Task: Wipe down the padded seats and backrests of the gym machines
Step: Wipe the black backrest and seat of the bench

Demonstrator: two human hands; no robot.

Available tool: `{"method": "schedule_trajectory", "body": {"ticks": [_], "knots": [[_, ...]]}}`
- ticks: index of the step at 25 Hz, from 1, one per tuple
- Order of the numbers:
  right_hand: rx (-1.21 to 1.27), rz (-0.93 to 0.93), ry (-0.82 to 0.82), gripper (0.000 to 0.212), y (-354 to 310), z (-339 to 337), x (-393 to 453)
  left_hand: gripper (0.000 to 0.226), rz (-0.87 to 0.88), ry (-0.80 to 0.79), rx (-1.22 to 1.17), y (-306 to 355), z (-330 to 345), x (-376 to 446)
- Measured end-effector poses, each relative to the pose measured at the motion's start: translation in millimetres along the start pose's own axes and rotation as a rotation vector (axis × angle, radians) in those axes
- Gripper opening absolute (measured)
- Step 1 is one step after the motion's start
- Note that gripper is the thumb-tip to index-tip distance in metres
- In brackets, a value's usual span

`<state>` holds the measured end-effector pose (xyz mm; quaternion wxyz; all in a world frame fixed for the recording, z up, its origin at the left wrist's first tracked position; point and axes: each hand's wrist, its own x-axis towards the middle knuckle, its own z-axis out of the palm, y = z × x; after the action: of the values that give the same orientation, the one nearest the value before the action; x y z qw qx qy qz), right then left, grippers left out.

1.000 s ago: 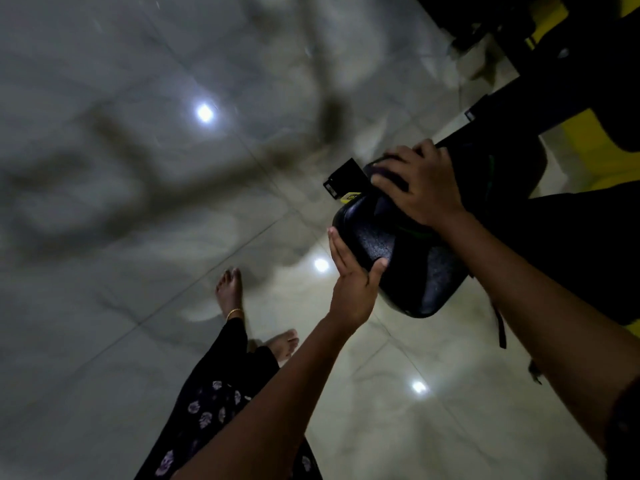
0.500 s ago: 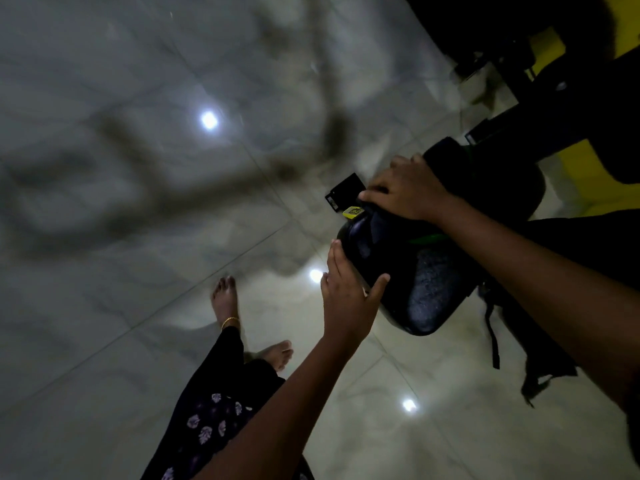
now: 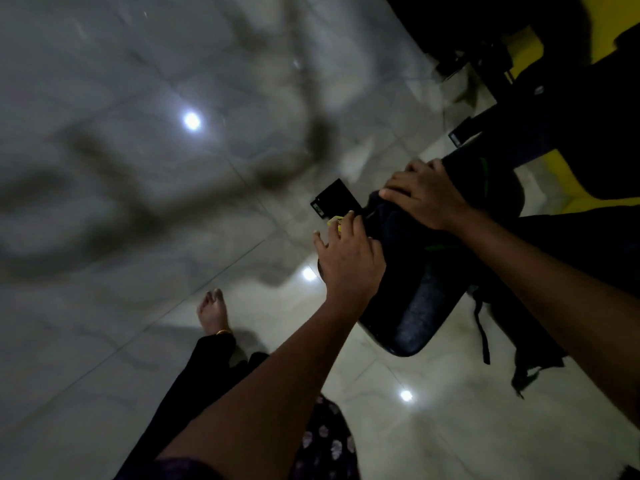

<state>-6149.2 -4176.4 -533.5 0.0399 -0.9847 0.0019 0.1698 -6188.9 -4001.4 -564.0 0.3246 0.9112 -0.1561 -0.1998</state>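
Item one, padded seat (image 3: 415, 317): we record a rounded black pad with a smooth, faintly grained, vinyl-like skin that catches a dull sheen. It sits beneath both hands, its broad lower end reaching out past our left wrist.

Item two, left hand (image 3: 349, 261): we lay it flat on the near edge of the pad, fingers straight and slightly spread, gripping nothing.

Item three, right hand (image 3: 424, 195): we press it palm-down on the top of the pad, just beyond the left hand, fingers bent over a dark fold there; we cannot tell whether it holds a cloth.

Item four, yellow tag (image 3: 335, 223): small, at our left fingertips.

Item five, floor (image 3: 138, 202): glossy pale marble-look tiles, lamp glints reflected.

Item six, bare foot (image 3: 213, 311): below the left hand, gold anklet.
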Motion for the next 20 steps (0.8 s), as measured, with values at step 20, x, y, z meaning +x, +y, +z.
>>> {"method": "schedule_trajectory", "body": {"ticks": [20], "knots": [[-0.118, -0.191, 0.022, 0.058, 48, -1, 13, 0.045, -0.071, 0.105, 0.245, 21, 22, 18]]}}
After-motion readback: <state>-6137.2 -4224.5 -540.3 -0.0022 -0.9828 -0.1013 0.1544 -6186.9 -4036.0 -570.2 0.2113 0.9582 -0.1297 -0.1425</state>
